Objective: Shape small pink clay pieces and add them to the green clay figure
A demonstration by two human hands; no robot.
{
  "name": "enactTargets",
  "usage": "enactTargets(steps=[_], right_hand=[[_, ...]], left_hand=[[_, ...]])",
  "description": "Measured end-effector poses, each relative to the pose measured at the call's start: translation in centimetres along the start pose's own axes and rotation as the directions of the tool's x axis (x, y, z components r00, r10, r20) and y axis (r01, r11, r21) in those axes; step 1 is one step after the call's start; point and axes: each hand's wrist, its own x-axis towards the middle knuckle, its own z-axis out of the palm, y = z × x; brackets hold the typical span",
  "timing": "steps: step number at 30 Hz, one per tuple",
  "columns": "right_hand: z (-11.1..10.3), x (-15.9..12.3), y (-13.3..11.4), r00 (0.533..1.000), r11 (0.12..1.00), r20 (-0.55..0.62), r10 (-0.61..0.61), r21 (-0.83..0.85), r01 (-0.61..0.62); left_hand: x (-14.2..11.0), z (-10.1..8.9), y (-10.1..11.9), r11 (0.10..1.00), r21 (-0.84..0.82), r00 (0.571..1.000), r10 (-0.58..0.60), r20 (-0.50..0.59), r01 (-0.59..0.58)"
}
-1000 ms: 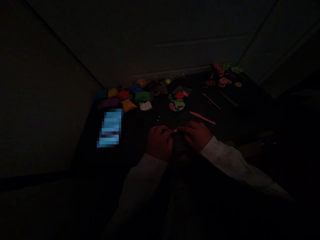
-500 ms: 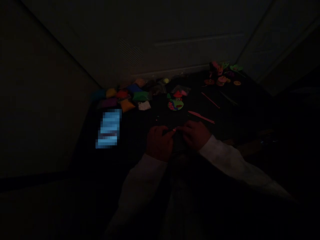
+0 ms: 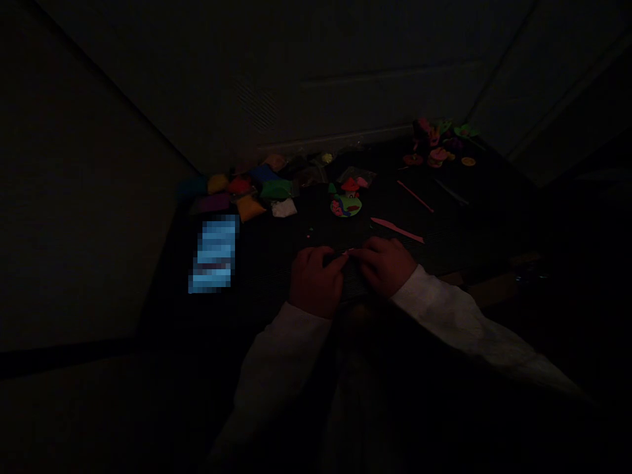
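Observation:
In dim light, my left hand (image 3: 316, 284) and my right hand (image 3: 388, 266) meet fingertip to fingertip low over the dark table. Between them is a tiny pink piece of modelling clay (image 3: 347, 252), mostly covered by the fingers. Both hands are closed in a pinch on it. Just beyond my right hand lies a pink clay knife (image 3: 397, 230). Farther forward sits a round green clay scene (image 3: 345, 207) with a red-capped mushroom house (image 3: 350, 189) on it. Small crumbs of clay (image 3: 309, 236) lie ahead of my left hand.
Bags of coloured clay, among them green (image 3: 276, 189) and orange (image 3: 251, 208), crowd the back left. A lit, blurred-out phone screen (image 3: 214, 255) lies at the left. A thin pink tool (image 3: 415, 195) and finished clay figures (image 3: 437, 158) are at the back right, against the wall.
The fingers have shifted slightly around the pink clay, which shows a little differently between them. The picture is a bit darker. Everything else on the table stays put.

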Motion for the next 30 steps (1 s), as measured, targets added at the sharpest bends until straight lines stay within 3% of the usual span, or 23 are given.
enactTargets(steps=[30], right_hand=[[-0.26,0.02,0.11,1.000,0.999,0.017,0.013,0.040,-0.014]], left_hand=[[0.23,-0.32,0.44,0.999,0.053,1.000,0.007,0.028,-0.008]])
